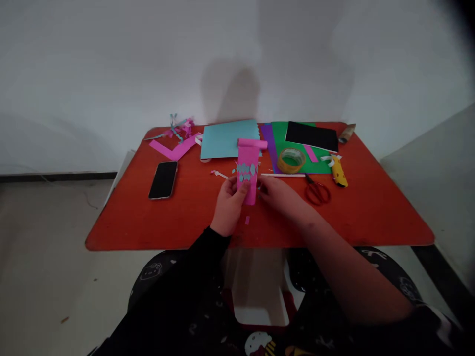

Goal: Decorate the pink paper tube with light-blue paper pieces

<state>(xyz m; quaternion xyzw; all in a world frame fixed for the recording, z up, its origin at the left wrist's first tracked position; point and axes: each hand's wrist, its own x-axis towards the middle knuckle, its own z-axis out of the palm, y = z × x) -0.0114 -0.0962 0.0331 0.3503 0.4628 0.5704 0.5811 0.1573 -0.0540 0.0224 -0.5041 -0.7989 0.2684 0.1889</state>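
Note:
A pink paper strip (248, 156) with several small blue paper pieces (245, 169) on it stands in my left hand (229, 203). The thumb lies on its front and the fingers are behind it. Across the strip's top is a pink paper roll (252, 144); I cannot tell whether the two are joined. My right hand (275, 192) is closed beside the strip's right edge, its fingertips partly hidden, and what they pinch is too small to make out. A tiny pink scrap (247, 220) lies just below the strip.
On the red table (148, 230) lie a phone (163, 180), blue paper (222, 138), pink cuttings (174, 149), a tape roll (291, 160), red-handled scissors (317, 193), a white stick (284, 175), green paper (278, 133), a black rectangle (311, 135) and a yellow cutter-like object (338, 172). A wall stands behind.

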